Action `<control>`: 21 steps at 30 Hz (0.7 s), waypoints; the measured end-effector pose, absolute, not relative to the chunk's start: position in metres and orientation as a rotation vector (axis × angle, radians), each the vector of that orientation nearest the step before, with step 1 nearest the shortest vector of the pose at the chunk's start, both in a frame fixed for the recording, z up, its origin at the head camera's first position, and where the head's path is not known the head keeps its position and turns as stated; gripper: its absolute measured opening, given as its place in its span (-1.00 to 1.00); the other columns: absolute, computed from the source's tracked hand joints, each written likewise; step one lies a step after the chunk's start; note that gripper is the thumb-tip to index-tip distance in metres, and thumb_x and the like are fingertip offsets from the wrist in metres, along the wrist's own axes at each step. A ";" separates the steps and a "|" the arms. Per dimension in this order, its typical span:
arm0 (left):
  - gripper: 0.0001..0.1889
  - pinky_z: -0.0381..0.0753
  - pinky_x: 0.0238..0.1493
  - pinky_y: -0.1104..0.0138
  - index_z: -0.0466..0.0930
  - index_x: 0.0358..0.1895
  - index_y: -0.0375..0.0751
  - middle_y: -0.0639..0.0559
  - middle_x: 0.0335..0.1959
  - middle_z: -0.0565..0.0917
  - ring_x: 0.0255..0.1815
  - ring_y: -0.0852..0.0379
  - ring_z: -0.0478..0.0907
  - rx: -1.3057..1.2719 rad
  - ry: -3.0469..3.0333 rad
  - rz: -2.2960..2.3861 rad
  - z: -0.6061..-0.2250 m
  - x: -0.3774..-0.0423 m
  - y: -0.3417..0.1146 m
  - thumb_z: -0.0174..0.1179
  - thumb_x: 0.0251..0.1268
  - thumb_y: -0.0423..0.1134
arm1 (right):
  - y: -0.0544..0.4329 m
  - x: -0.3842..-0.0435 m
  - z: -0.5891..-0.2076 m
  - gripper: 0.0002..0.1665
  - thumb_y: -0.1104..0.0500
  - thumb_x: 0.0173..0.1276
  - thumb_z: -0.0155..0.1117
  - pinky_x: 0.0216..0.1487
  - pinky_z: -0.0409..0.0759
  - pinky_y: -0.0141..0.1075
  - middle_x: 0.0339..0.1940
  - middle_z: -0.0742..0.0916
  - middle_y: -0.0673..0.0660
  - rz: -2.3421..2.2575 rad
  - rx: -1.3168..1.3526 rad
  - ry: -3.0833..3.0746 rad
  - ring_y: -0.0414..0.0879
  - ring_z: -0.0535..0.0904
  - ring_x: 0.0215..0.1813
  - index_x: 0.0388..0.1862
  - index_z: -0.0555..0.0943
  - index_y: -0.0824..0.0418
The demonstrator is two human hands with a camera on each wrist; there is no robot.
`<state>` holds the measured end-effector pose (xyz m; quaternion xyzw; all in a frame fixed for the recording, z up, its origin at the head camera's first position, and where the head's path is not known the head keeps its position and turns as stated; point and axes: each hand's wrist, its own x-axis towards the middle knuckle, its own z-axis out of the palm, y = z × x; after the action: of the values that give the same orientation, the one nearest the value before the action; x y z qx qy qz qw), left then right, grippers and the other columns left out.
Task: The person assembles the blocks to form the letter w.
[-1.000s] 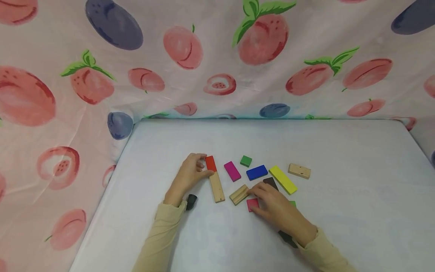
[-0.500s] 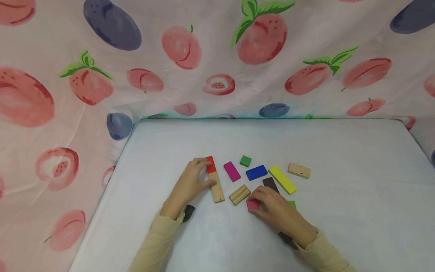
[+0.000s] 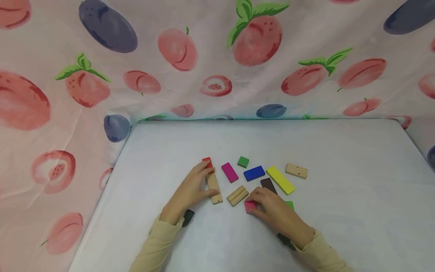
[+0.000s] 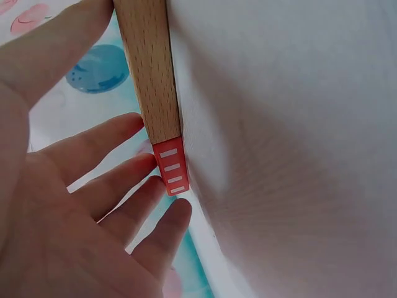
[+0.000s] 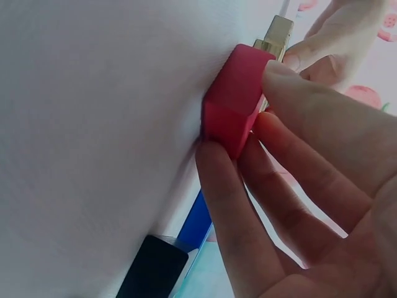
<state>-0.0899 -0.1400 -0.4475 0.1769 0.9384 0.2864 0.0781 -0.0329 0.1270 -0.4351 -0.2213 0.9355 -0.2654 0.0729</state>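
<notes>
A red block (image 3: pixel 206 160) and a longer plain wooden block (image 3: pixel 213 185) lie end to end in one line on the white table. My left hand (image 3: pixel 190 190) is spread along their left side, its fingers fairly straight. Fingertips reach over the red block, and the thumb lies at the near part of the wooden one. White stripes mark the side of the red block (image 4: pixel 170 166) in the left wrist view. My right hand (image 3: pixel 280 216) pinches a small pink block (image 3: pixel 249 206) between thumb and fingers, close on the table. A striped-grain wooden block (image 3: pixel 237 195) lies just left of it.
Beyond the hands lie magenta (image 3: pixel 230 172), green (image 3: pixel 243 162), blue (image 3: pixel 254 173) and yellow (image 3: pixel 280 180) blocks, plus a speckled wooden one (image 3: pixel 296 170). Dark brown (image 3: pixel 267 184) and bright green (image 3: pixel 290 204) blocks are partly hidden by my right hand. Fruit-patterned cloth (image 3: pixel 217 45) walls the back and left.
My left hand has slid nearer along the two blocks, its thumb going from their joint to the wooden block's near part. My right hand stays at the pink block. The head view shifts slightly.
</notes>
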 end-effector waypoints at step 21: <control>-0.22 0.19 0.53 0.09 0.45 0.37 -0.21 -0.07 0.55 0.23 0.58 -0.05 0.09 0.496 2.801 0.817 -0.448 -0.089 -0.140 0.47 0.09 0.05 | 0.129 -0.028 -0.440 -0.72 0.20 0.17 0.52 0.01 0.68 -0.30 -0.17 0.68 -0.09 -0.870 -0.661 2.822 -0.20 0.57 -0.06 -0.10 0.78 0.14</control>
<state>-0.0888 -0.1396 -0.4481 0.1670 0.9424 0.2750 0.0910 -0.0275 0.1294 -0.4397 -0.2181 0.9310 -0.2871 0.0577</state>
